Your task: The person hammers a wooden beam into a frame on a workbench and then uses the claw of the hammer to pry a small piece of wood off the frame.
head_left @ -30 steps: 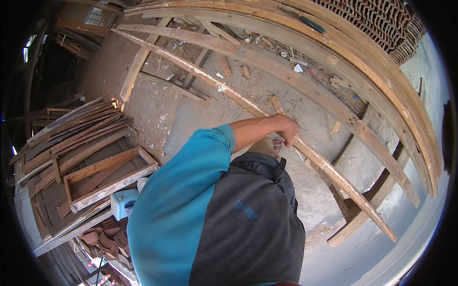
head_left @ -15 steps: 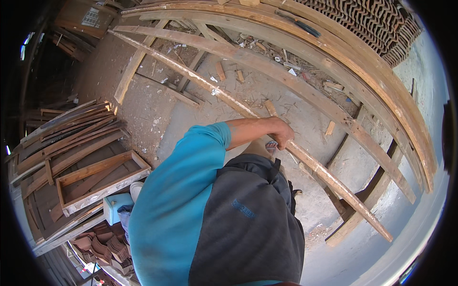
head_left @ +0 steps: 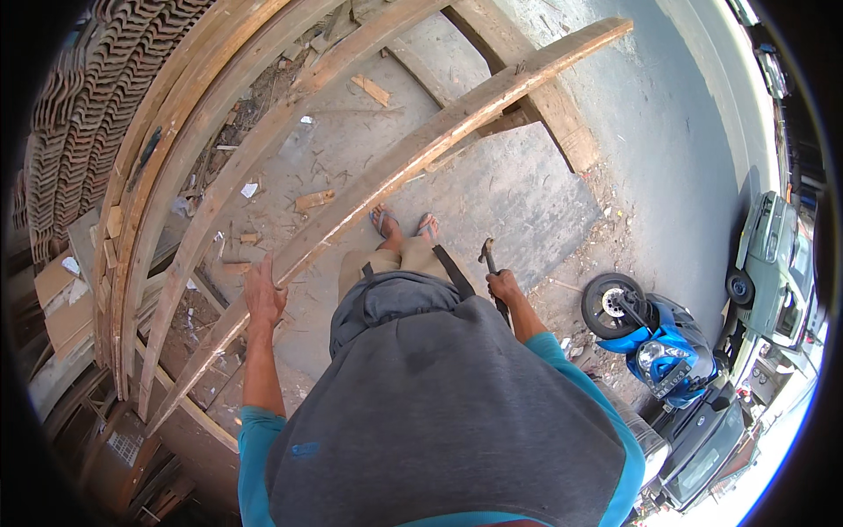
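Observation:
My left hand [head_left: 264, 297] lies across a long wooden beam [head_left: 379, 189], its fingers stretched over the beam's far side. The beam slants from the lower left to the upper right, propped across other timbers, with a pale, scraped near edge. Down by my right side, my right hand [head_left: 504, 287] is closed around the dark handle of a claw hammer [head_left: 487, 252]. The hammer's head points up and away from me, apart from the beam. My sandalled feet [head_left: 406, 225] stand on the concrete just this side of the beam.
Several long beams [head_left: 167, 167] run along the left beside stacked roof tiles [head_left: 92, 114]. A crosswise timber [head_left: 562, 123] lies under the far beam end. Wood scraps [head_left: 314, 200] litter the floor. On the right stand a blue motorcycle [head_left: 663, 347] and parked vehicles [head_left: 774, 263].
I have turned, so the beams now lie to the left and the street shows at right. My right hand with the hammer has come into view. My left hand remains at the beam.

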Motion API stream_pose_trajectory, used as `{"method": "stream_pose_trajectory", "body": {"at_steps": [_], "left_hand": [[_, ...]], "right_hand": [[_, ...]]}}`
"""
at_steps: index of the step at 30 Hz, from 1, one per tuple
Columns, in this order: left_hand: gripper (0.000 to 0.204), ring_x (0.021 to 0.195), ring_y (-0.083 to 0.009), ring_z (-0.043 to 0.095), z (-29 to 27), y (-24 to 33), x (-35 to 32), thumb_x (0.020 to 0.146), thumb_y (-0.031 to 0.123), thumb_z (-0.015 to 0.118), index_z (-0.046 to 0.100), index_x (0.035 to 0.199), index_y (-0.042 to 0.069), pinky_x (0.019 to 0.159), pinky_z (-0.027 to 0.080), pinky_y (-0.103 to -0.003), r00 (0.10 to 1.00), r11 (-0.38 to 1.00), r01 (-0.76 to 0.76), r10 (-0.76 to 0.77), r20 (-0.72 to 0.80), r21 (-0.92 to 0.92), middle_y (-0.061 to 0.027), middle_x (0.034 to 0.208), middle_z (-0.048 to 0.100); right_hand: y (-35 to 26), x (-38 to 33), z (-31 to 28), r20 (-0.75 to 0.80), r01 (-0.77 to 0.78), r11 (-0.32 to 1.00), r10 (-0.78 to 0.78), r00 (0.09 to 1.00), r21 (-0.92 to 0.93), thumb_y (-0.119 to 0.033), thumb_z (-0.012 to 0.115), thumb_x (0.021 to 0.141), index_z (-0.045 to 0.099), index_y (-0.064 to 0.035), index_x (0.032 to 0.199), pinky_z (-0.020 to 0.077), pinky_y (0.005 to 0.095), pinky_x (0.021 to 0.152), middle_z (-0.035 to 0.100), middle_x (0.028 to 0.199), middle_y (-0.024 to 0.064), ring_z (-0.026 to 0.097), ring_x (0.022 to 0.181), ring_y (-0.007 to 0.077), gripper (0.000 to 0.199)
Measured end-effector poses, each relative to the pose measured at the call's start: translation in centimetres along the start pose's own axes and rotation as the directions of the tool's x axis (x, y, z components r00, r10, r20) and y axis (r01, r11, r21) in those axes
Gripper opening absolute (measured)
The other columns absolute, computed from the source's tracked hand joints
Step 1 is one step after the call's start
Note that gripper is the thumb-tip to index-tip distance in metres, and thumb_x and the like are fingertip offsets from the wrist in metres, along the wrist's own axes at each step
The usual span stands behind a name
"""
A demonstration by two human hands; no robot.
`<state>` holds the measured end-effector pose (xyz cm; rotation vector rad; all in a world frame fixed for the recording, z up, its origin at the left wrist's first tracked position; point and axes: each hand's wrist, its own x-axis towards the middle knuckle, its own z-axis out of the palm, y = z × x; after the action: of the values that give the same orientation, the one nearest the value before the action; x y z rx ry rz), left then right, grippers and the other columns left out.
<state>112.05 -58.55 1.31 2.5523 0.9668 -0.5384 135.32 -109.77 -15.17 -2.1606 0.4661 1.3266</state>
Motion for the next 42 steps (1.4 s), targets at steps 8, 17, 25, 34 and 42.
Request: {"method": "stream_pose_trajectory", "body": {"at_steps": [8,17,25,34,42], "left_hand": [[0.101,0.122,-0.0399,0.048,6.3,1.0,-2.0,0.068,0.017,0.09,0.034,0.152,0.017,0.104,0.038,-0.051,0.958,0.964,0.216,-0.179,-0.223,0.154,-0.0192,0.124,0.051],[0.086,0.122,-0.044,0.051,3.6,1.4,-0.4,0.069,0.03,0.09,0.046,0.14,0.008,0.102,0.04,-0.056,0.984,0.989,0.139,-0.144,-0.11,-0.053,-0.0244,0.127,0.059],[0.096,0.129,-0.0449,0.048,1.5,2.4,0.0,0.067,0.035,0.091,0.043,0.145,0.004,0.109,0.037,-0.053,0.996,0.983,0.091,-0.092,0.002,-0.162,-0.0273,0.135,0.054],[0.111,0.145,-0.042,0.03,-2.1,19.8,6.3,0.067,0.044,0.089,0.032,0.155,0.006,0.12,0.021,-0.055,0.986,0.97,-0.076,0.039,-0.164,-0.232,-0.0229,0.156,0.036],[0.111,0.141,-0.0423,0.035,2.2,23.6,9.6,0.067,0.052,0.088,0.034,0.154,0.009,0.118,0.023,-0.056,0.982,0.958,0.188,-0.188,0.021,-0.215,-0.0251,0.149,0.041]], "right_hand": [[-2.2,-5.6,-5.3,-0.041,0.109,0.939,-0.101,0.994,0.327,-0.015,0.062,0.092,0.06,0.0057,0.095,0.0482,0.0315,0.048,0.061,0.073,0.0083,0.057,0.054,0.0155,0.021],[-15.5,-12.8,-11.8,-0.199,0.458,0.794,-0.412,0.889,0.399,-0.023,0.062,0.098,0.054,0.0038,0.121,0.0452,0.0274,0.048,0.058,0.075,0.0034,0.054,0.056,0.0102,0.037],[-26.0,-14.4,-18.5,-0.417,0.661,0.577,-0.513,0.75,0.48,-0.029,0.061,0.1,0.053,-0.003,0.11,0.0434,0.0252,0.049,0.052,0.077,0.001,0.05,0.055,0.0083,0.029],[-29.4,-11.5,-21.5,-0.229,0.572,0.7,-0.528,0.818,0.429,-0.029,0.064,0.098,0.054,-0.0021,0.102,0.0441,0.0265,0.045,0.054,0.073,0.0013,0.051,0.051,0.0093,0.029],[-30.6,-4.0,-28.4,-0.24,0.541,0.627,-0.502,0.831,0.561,-0.026,0.064,0.098,0.049,-0.007,0.098,0.0449,0.0272,0.042,0.052,0.07,0.0017,0.05,0.048,0.0096,0.024]]}}
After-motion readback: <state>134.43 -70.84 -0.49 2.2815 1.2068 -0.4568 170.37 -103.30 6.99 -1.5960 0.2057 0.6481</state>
